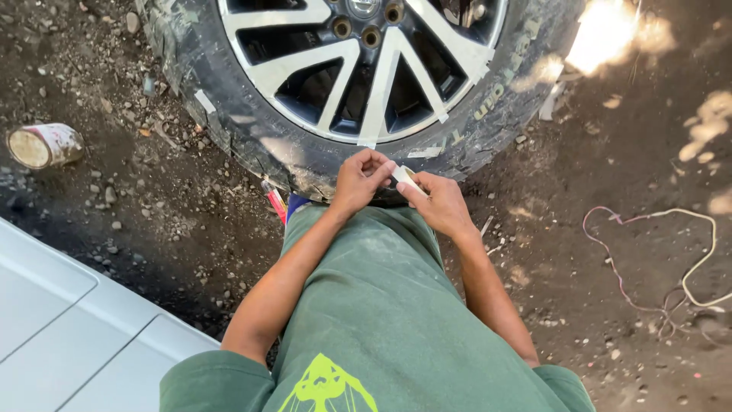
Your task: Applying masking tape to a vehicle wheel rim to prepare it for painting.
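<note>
A car wheel [366, 69] with silver spokes stands upright on the dirt, its tyre [252, 145] black and worn. Strips of pale masking tape [379, 99] run along the spokes and sit on the tyre wall. My left hand [358, 179] pinches the end of a tape strip just below the tyre's bottom edge. My right hand [438, 200] holds a roll of masking tape [404, 177], and the two hands nearly touch. Both forearms reach out over my green shirt [366, 305].
A small tin can [44, 145] lies on its side on the gravel at left. A white car panel [69, 328] fills the lower left. A tangled cord [656, 259] lies on the dirt at right. A red-handled tool [274, 202] pokes out beside the tyre.
</note>
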